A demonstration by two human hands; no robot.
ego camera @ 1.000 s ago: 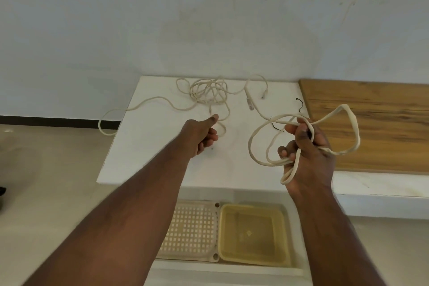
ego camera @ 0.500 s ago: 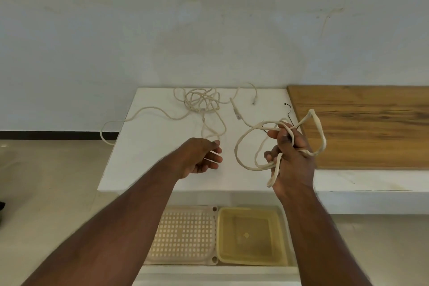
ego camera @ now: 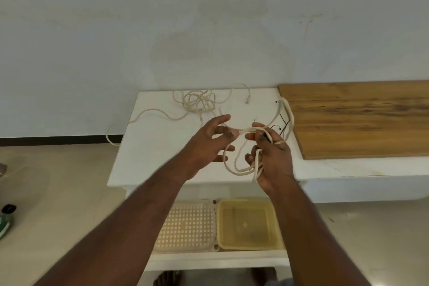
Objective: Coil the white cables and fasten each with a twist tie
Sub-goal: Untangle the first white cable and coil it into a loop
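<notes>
My right hand (ego camera: 270, 154) grips a loosely looped thick white cable (ego camera: 289, 112) above the white table (ego camera: 148, 146). Loops hang below the hand and one arcs up to its right. My left hand (ego camera: 212, 140) pinches a strand of that same cable between thumb and fingers, just left of the right hand. A second, thinner white cable (ego camera: 198, 101) lies tangled at the table's back, with one end trailing off the left edge. Thin black twist ties (ego camera: 282, 124) lie on the table behind my right hand, partly hidden.
A wooden board (ego camera: 359, 118) covers the ledge to the right of the table. Below the table sit a perforated white tray (ego camera: 185, 225) and a yellow plastic tub (ego camera: 249, 225). A white wall stands close behind. Beige floor spreads to the left.
My left hand rose from the table and moved right to take hold of the cable strand. My right hand brought the looped cable closer in; the big loop on its right has shrunk.
</notes>
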